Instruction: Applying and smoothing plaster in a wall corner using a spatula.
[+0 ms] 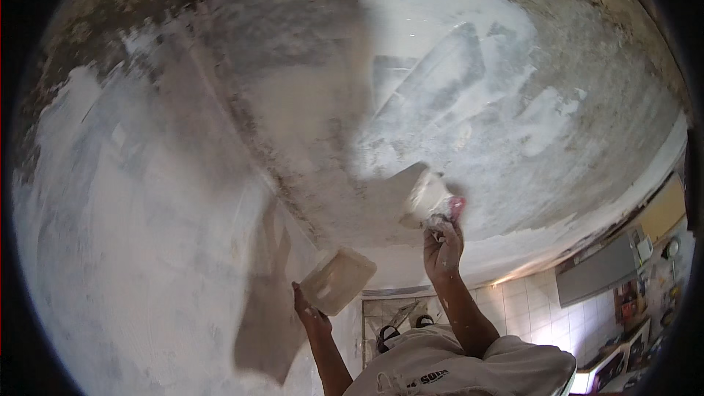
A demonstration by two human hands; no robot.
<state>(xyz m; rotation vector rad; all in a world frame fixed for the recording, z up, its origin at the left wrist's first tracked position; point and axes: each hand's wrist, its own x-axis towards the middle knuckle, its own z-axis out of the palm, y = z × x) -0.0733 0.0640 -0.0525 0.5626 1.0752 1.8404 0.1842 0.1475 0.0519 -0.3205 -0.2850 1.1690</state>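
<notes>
My right hand [442, 248] is closed on a putty knife [425, 198] whose wide blade carries white compound and has a red part at its side; the blade is at or very near the patchy ceiling [528, 59], though contact is unclear. Down and to the left, my left hand [309, 306] grips a pale rectangular pan [339, 279] by its edge. White smears and bare grey patches cover the surface above, with a shiny wet-looking area at the top. Both hands have white spots on them.
A white-coated wall [117, 235] rises on the left, meeting the ceiling along a diagonal corner. At lower right are white tiles [513, 304], a grey cabinet [594, 271], a yellowish panel [660, 205] and cluttered kitchen items [631, 301].
</notes>
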